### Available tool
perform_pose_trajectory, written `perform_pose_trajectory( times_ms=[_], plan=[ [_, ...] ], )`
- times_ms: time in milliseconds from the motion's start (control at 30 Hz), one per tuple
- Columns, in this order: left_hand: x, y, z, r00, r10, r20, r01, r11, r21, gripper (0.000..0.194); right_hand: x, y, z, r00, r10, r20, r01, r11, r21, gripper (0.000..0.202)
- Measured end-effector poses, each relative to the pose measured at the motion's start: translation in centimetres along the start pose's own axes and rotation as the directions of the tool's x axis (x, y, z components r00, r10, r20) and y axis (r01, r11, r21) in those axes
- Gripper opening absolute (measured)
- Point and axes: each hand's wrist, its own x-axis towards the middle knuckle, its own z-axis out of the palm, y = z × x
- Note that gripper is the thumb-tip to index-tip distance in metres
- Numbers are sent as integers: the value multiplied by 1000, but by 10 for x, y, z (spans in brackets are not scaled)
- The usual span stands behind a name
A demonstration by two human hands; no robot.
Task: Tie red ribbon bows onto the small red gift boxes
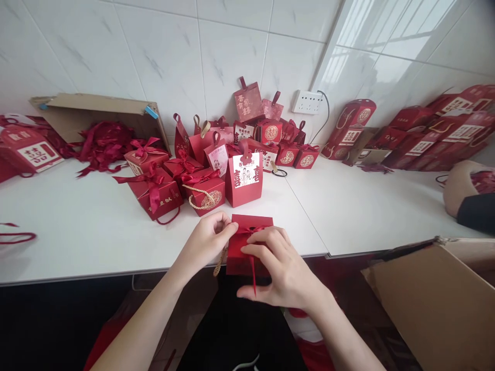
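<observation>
- Head view: the red box (236,252) lies between both hands at the counter's (328,206) near edge, long axis seemingly running near to far
- Left hand (212,234) pinches the red ribbon (253,269) at the box's far-left side
- Right hand (276,263), thumb spread from fingers, covers the box's right side, overlapping it more

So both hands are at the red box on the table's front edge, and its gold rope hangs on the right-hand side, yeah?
Wrong side: the head view shows the gold rope on the left of the red box, below the left hand.
</observation>
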Motion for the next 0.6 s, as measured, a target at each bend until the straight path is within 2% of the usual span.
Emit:
perform_pose_trajectory(
  times_ms=[67, 133, 200, 267, 333, 400, 500, 600],
  plan=[
    [-3, 2, 1, 998, 47, -43, -44, 996, 73, 20, -3, -1, 8, 994, -30, -104, 20, 996, -92, 22],
    [-6, 5, 3, 981, 175, -88, -157, 971, 181, 5, -7, -3, 15, 969, -46, -241, 15, 991, -131, 23],
    [-7, 7, 4, 939, 338, -61, -309, 910, 277, 18, -10, -6, 20, 937, -49, -347, 0, 990, -139, 24],
    [-7, 9, 4, 903, 428, 35, -417, 856, 306, 28, -13, -8, 23, 915, -50, -401, -9, 990, -144, 23],
    [-7, 10, 4, 900, 421, 114, -435, 850, 298, 29, -15, -9, 25, 903, -59, -425, -6, 989, -149, 20],
    [-6, 10, 4, 910, 389, 142, -414, 862, 292, 22, -15, -11, 27, 899, -68, -434, 1, 988, -153, 16],
    [-4, 9, 6, 923, 359, 138, -384, 873, 300, 15, -15, -16, 30, 903, -72, -423, 3, 987, -161, 15],
    [-3, 7, 10, 929, 355, 106, -370, 878, 304, 12, -17, -27, 29, 929, -91, -358, 35, 986, -160, 15]
  ],
)
